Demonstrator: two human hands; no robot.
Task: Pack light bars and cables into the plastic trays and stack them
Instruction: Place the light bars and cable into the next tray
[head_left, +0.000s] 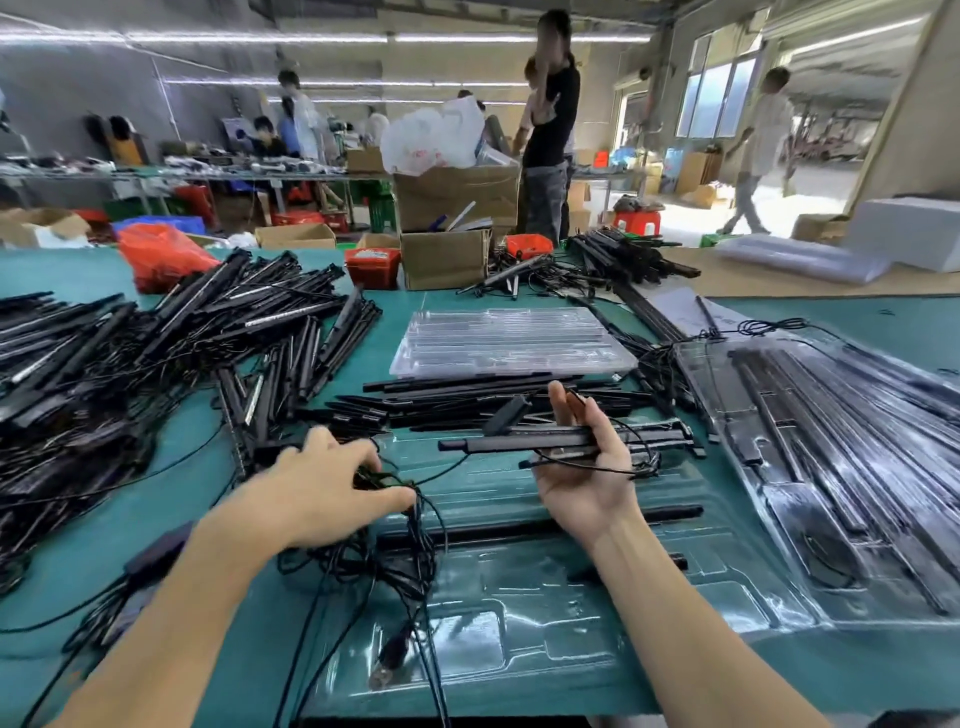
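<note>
**Light bars and cables over a clear tray**

Head view: the right hand (582, 467), palm up, is gripping slim matte-black light bars (561, 441) with thin cable loops trailing. The left hand (322, 483) is pinching a tangled black cable bundle (384, 551) at the glossy moulded plastic tray (519, 623); its near edge is being cut off by the frame. A filled tray stack (852, 467) is lying right, an empty tray stack (509, 338) beyond. Loose bars (156, 343) are heaping on the teal bench (130, 509) in a workshop, its far side looking blurred.
</note>
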